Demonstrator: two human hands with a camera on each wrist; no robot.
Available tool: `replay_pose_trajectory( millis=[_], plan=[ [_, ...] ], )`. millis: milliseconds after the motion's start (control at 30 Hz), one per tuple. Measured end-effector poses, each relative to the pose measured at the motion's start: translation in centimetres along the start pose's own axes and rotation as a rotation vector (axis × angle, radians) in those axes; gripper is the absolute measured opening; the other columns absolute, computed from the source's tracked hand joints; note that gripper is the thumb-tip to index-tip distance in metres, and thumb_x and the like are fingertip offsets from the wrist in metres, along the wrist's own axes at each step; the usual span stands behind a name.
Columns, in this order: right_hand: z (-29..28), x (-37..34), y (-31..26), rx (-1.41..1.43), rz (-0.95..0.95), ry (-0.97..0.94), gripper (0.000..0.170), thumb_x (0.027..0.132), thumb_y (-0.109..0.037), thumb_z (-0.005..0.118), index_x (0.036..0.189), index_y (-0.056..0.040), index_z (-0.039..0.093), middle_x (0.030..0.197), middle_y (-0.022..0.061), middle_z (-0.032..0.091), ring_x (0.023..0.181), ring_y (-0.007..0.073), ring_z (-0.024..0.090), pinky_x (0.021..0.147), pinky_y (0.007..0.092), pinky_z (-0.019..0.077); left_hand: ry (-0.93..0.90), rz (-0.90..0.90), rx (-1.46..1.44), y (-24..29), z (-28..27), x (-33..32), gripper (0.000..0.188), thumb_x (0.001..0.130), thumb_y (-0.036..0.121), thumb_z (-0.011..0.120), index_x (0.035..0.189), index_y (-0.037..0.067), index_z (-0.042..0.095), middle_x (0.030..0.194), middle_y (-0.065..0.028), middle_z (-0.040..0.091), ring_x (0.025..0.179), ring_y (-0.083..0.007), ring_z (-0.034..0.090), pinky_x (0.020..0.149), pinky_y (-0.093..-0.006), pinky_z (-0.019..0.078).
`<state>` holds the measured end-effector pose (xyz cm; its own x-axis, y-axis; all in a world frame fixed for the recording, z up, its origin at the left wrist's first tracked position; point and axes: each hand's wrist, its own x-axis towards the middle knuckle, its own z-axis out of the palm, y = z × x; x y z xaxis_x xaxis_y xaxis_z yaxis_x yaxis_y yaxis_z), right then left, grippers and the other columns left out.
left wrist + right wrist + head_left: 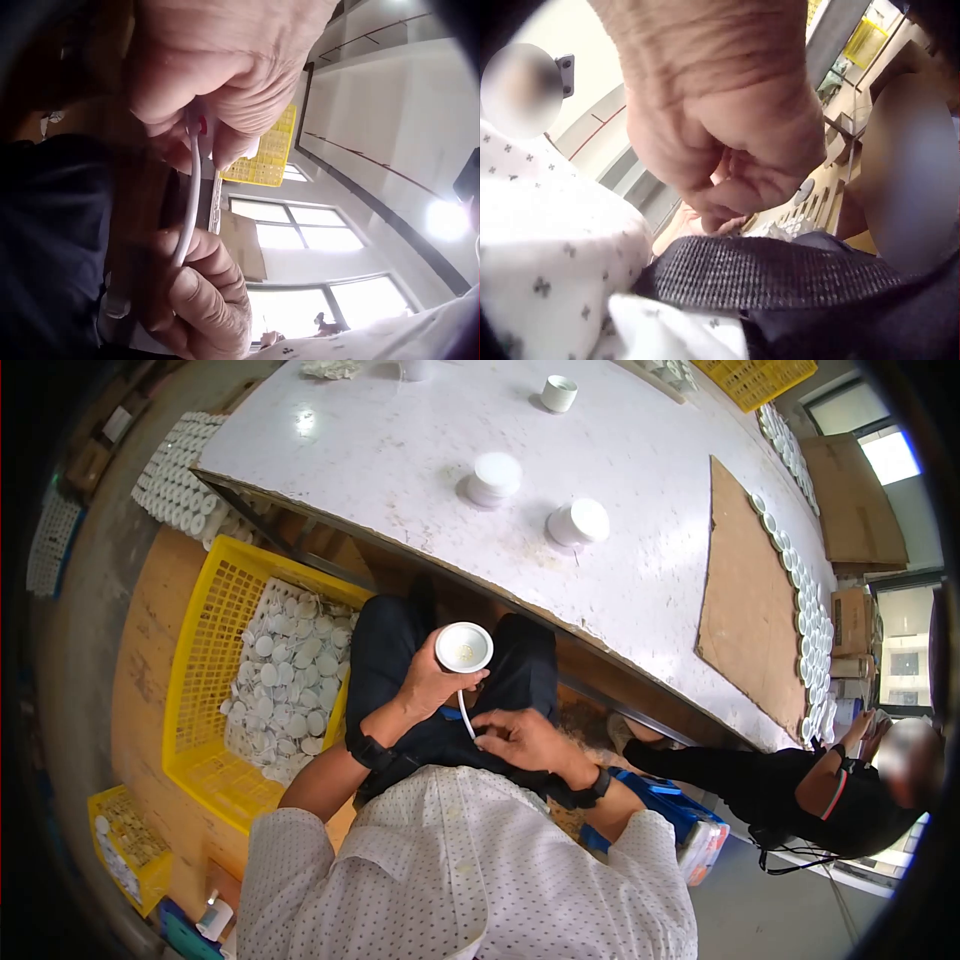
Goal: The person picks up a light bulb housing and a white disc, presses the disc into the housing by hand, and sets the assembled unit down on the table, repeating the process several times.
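Observation:
In the head view my left hand (pixel 428 682) grips a white round cup-shaped piece (pixel 465 647) by its side, over my lap. Its broad rim faces up, with small pale yellowish spots inside. A white cord (pixel 465 714) hangs from its underside toward my right hand (pixel 527 742). The left wrist view shows the cord (pixel 193 180) coming out between the left fingers, beside a small red mark. Lower down, the right thumb and fingers (pixel 196 289) pinch the cord. In the right wrist view the right fingers are curled and the cord is hidden.
A yellow basket (pixel 190 705) of white round parts stands left of my legs. On the white table (pixel 370 470) ahead sit two white round stacks (pixel 495 479) (pixel 579 522), a small white cup (pixel 559 394) and cardboard (pixel 745 610). Another person (pixel 790 795) is at the right.

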<state>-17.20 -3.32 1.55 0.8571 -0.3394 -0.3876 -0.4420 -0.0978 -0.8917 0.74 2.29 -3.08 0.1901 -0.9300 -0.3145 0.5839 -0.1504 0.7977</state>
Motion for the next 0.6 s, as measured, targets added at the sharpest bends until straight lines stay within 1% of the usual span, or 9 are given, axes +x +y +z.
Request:
replay_pose_trajectory(
  millis=[67, 133, 167, 200, 267, 333, 400, 467, 600],
  plan=[
    [-2.4, 0.8, -1.0, -0.172, -0.174, 0.281, 0.021, 0.077, -0.014, 0.065, 0.091, 0.0004, 0.059, 0.070, 0.0055, 0.060, 0.062, 0.0104, 0.054, 0.054, 0.0278, 0.0438, 0.055, 0.093, 0.030, 0.1, -0.8, 0.0, 0.055, 0.069, -0.006, 0.067, 0.116, 0.000, 0.039, 0.098, -0.0087, 0.057, 0.084, -0.0160, 0.060, 0.064, -0.0244, 0.0527],
    [-6.3, 2.8, -0.6, -0.054, -0.135, 0.670, 0.020, 0.076, -0.014, 0.065, 0.088, 0.0008, 0.058, 0.067, 0.0057, 0.058, 0.062, 0.0105, 0.054, 0.054, 0.0274, 0.0432, 0.111, 0.131, 0.082, 0.9, -1.4, -0.3, 0.054, 0.069, -0.005, 0.067, 0.116, -0.001, 0.039, 0.097, -0.0090, 0.057, 0.082, -0.0159, 0.061, 0.061, -0.0237, 0.0522],
    [-8.8, 4.2, -1.0, -0.171, -0.103, 0.929, 0.021, 0.077, -0.016, 0.064, 0.083, 0.0015, 0.055, 0.065, 0.0036, 0.055, 0.060, 0.0093, 0.051, 0.055, 0.0252, 0.0429, 0.118, 0.135, 0.066, 1.0, -1.5, -0.4, 0.054, 0.070, -0.004, 0.066, 0.116, -0.001, 0.038, 0.097, -0.0094, 0.057, 0.081, -0.0160, 0.062, 0.060, -0.0233, 0.0517],
    [-11.5, 5.1, -1.1, -0.156, -0.135, 1.051, 0.025, 0.076, -0.020, 0.065, 0.081, 0.0011, 0.053, 0.064, 0.0022, 0.052, 0.058, 0.0078, 0.049, 0.052, 0.0236, 0.0424, 0.115, 0.143, 0.064, 1.0, -1.6, -0.4, 0.054, 0.070, -0.004, 0.066, 0.116, -0.001, 0.038, 0.097, -0.0094, 0.057, 0.081, -0.0160, 0.062, 0.060, -0.0233, 0.0517],
    [-15.9, 7.1, -1.3, 0.156, -0.028, 1.105, 0.032, 0.074, -0.024, 0.068, 0.084, 0.0015, 0.052, 0.064, 0.0018, 0.051, 0.058, 0.0080, 0.048, 0.049, 0.0230, 0.0416, 0.108, 0.126, 0.134, 0.8, -1.7, -0.6, 0.053, 0.071, -0.005, 0.065, 0.117, -0.001, 0.038, 0.098, -0.0101, 0.057, 0.082, -0.0167, 0.062, 0.062, -0.0238, 0.0520],
    [-17.9, 8.8, -2.0, 0.152, 0.034, 1.116, 0.035, 0.074, -0.028, 0.068, 0.084, 0.0006, 0.051, 0.064, 0.0021, 0.051, 0.055, 0.0091, 0.048, 0.046, 0.0228, 0.0407, 0.102, 0.124, 0.050, 0.4, -1.5, -1.0, 0.054, 0.071, -0.006, 0.064, 0.117, -0.001, 0.038, 0.098, -0.0105, 0.057, 0.083, -0.0169, 0.062, 0.064, -0.0240, 0.0522],
    [-19.1, 9.8, -1.5, 0.150, 0.035, 1.089, 0.035, 0.073, -0.031, 0.069, 0.079, -0.0012, 0.051, 0.062, 0.0017, 0.050, 0.052, 0.0093, 0.047, 0.044, 0.0223, 0.0397, 0.089, 0.129, 0.080, -0.3, -1.7, -1.0, 0.055, 0.071, -0.009, 0.061, 0.119, -0.002, 0.036, 0.104, -0.0132, 0.055, 0.088, -0.0241, 0.061, 0.074, -0.0299, 0.0523],
    [-20.0, 10.3, -1.0, 0.140, 0.071, 0.975, 0.031, 0.073, -0.029, 0.069, 0.075, -0.0028, 0.052, 0.059, 0.0016, 0.049, 0.049, 0.0083, 0.044, 0.043, 0.0220, 0.0385, 0.098, 0.123, 0.098, -0.3, -2.1, -1.4, 0.054, 0.071, -0.008, 0.061, 0.118, -0.001, 0.036, 0.104, -0.0128, 0.055, 0.089, -0.0232, 0.061, 0.075, -0.0303, 0.0521],
    [-20.3, 10.4, -1.0, 0.232, 0.068, 0.967, 0.029, 0.075, -0.027, 0.069, 0.073, -0.0033, 0.052, 0.057, 0.0012, 0.047, 0.048, 0.0076, 0.043, 0.041, 0.0214, 0.0367, 0.128, 0.100, 0.136, -0.5, -2.6, -1.8, 0.052, 0.072, -0.007, 0.062, 0.117, -0.001, 0.037, 0.103, -0.0127, 0.055, 0.090, -0.0224, 0.061, 0.076, -0.0302, 0.0518]
  ],
)
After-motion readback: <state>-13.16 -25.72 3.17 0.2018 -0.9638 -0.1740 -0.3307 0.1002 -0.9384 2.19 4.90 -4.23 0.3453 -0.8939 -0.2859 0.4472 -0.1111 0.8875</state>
